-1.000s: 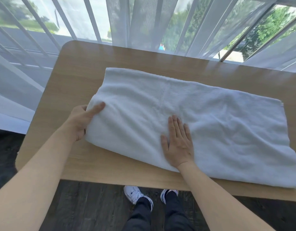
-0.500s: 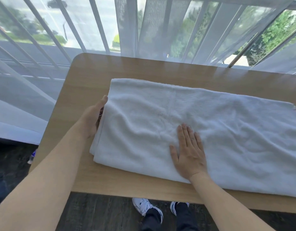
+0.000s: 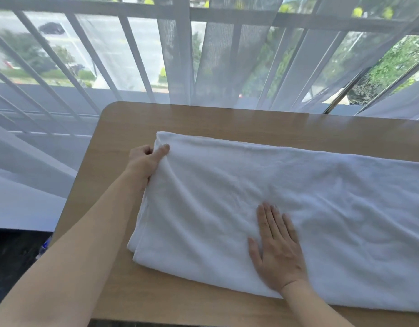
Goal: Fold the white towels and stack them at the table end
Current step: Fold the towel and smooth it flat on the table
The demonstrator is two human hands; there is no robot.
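The white towel lies lengthwise on the wooden worktop, already doubled into a long band. The left grip pinches the band's far left corner between thumb and curled fingers. The right grip lies flat, fingers straight and together, pressing the near edge and holding nothing.

The likely trouble is the layers parting. The left grip has only the corner, and the short edge below it shows separate plies; if the corner is lifted and carried across, the lower ply may lag and the fold come out skewed. Slack ripples run between the two grips and could be trapped as creases.

Left of the left grip is a narrow strip of bare worktop before the rounded edge. Beyond it, more bare wood reaches the sheer curtain. Right of the right grip the towel runs out of view.
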